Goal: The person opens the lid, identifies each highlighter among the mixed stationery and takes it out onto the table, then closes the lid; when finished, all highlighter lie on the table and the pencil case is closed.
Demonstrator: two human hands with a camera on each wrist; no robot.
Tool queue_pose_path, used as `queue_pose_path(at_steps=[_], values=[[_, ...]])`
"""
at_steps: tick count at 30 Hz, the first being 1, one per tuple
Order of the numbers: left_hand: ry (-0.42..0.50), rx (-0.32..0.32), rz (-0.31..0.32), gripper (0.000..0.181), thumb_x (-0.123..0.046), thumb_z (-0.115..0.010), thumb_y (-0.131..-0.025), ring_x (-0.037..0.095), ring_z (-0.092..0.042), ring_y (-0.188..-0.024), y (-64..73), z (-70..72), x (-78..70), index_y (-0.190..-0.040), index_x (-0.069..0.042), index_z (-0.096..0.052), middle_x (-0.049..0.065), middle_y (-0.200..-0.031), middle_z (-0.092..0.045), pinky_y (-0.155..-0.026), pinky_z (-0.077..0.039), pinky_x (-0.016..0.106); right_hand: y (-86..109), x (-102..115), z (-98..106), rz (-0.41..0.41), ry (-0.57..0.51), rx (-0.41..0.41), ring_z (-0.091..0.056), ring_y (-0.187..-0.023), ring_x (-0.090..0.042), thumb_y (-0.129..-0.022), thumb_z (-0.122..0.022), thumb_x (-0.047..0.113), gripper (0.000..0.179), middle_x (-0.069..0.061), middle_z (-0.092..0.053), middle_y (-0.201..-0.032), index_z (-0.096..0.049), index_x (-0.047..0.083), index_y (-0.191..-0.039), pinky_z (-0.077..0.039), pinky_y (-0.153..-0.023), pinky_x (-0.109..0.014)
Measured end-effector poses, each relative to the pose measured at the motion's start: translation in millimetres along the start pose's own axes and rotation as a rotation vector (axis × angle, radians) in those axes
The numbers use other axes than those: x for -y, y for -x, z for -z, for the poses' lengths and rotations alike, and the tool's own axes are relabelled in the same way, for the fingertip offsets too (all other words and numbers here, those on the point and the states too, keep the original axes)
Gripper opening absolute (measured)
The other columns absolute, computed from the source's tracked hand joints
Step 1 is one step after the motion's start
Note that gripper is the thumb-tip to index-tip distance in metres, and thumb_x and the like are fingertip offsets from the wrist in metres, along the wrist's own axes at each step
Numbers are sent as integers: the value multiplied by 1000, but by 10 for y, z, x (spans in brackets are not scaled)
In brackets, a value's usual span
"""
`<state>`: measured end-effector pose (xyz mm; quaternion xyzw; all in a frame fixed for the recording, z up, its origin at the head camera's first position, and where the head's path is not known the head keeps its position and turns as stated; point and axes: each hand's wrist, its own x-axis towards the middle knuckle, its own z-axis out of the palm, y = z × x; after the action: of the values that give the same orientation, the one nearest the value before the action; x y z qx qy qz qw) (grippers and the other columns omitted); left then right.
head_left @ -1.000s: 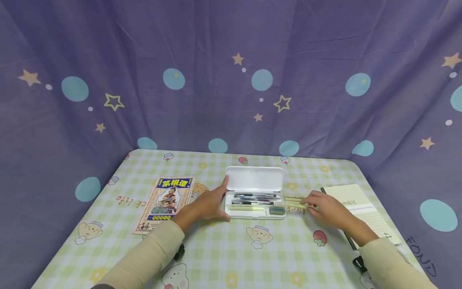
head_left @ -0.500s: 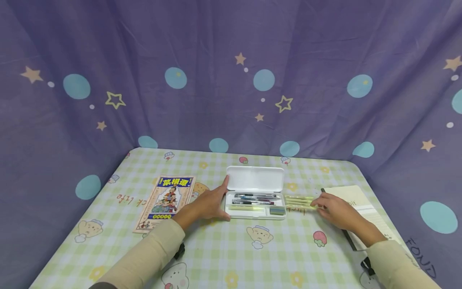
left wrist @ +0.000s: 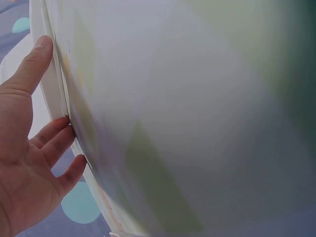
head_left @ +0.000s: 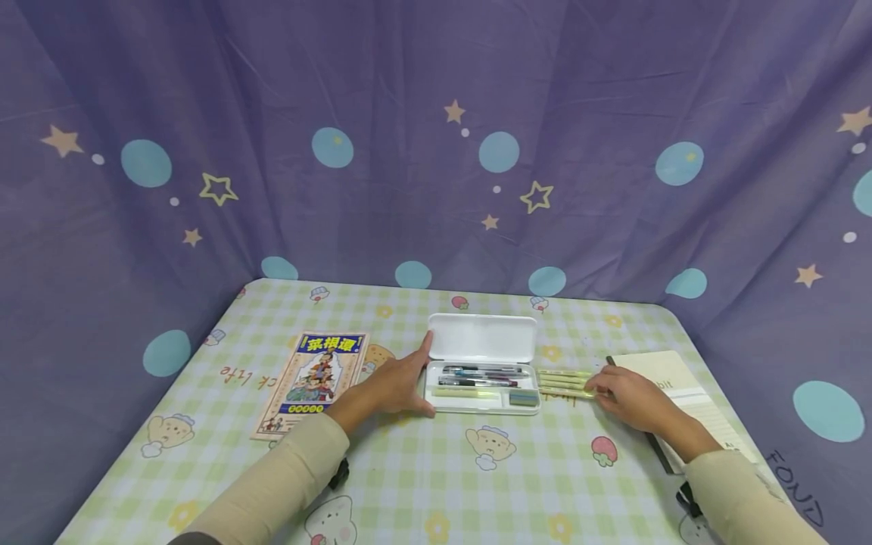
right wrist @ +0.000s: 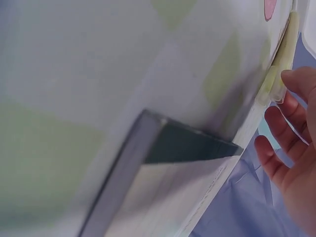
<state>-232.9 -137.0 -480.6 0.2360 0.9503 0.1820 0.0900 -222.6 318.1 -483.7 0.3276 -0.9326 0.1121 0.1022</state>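
Observation:
A white pencil case lies with its lid up in the middle of the table. Inside are several dark pens, a yellow pen and a grey-green eraser. My left hand rests against the case's left end, thumb and fingers spread; the left wrist view shows its fingertips touching the edge. Right of the case, several slim yellow pens lie side by side. The right hand pinches the right end of a yellow pen between thumb and fingers.
A booklet with a colourful cover lies on the left. A cream notebook with a dark spine lies under and beside the right forearm. The checked tablecloth reaches back to a purple curtain.
My right hand has moved right, drawing a yellow pen out of the case to lie with the other yellow pens. Over the last half second it barely moves. The left hand stays put.

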Motion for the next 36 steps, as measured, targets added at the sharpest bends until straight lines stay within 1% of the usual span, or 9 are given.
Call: queue_pose_path(at_steps=[5, 11, 15, 18, 24, 29, 36], values=[[5, 4, 2, 146, -60, -88, -69, 25, -58, -133, 8, 5, -6, -164, -13, 13, 4, -154, -52, -111, -45, 45, -17, -7, -24, -14, 19, 14, -62, -75, -6, -83, -79, 5, 18, 10, -61, -84, -76, 17, -96, -53, -67, -29], [3, 4, 5, 146, -60, -88, -68, 26, -59, -132, 10, 12, -14, -164, -13, 13, 4, -154, -52, -111, -45, 45, -17, -15, -16, -28, 23, 18, -57, -72, -4, -83, -78, 5, 17, 10, -63, -85, -77, 18, -95, -51, -64, -28], [1, 2, 6, 146, -60, -88, -68, 26, -58, -133, 15, 22, -18, -164, -13, 12, 4, -154, -52, -112, -45, 44, -31, -4, 4, -37, 30, 14, -60, -74, -7, -84, -78, 5, 17, 10, -62, -84, -76, 17, -96, -52, -65, -30], [2, 2, 5, 146, -60, -88, -69, 26, -58, -133, 15, 21, -19, -164, -13, 12, 4, -154, -52, -112, -45, 44, -59, 23, 27, -29, 38, 8, -63, -76, -10, -83, -79, 6, 17, 9, -62, -84, -76, 15, -98, -54, -67, -31], [-3, 10, 15, 146, -61, -87, -69, 26, -57, -134, 8, 17, -20, -164, -14, 14, 4, -155, -51, -113, -45, 43, -165, 108, 62, -9, 24, -14, -64, -78, -12, -85, -78, 6, 17, 6, -66, -87, -77, 15, -100, -55, -68, -33], [-7, 3, 0, 146, -60, -87, -69, 26, -58, -133, 20, 21, -22, -163, -12, 13, 6, -154, -51, -112, -46, 43, -272, 173, 32, 5, 3, -33, -64, -78, -11, -85, -78, 5, 18, 6, -67, -86, -76, 14, -100, -54, -68, -33], [-6, -2, 1, 145, -59, -88, -69, 27, -58, -134, 32, 34, -36, -164, -12, 12, 6, -155, -51, -111, -46, 44, -445, 323, -21, 29, -32, -31, -63, -79, -9, -87, -77, 7, 20, 8, -67, -88, -76, 17, -104, -52, -65, -27]])
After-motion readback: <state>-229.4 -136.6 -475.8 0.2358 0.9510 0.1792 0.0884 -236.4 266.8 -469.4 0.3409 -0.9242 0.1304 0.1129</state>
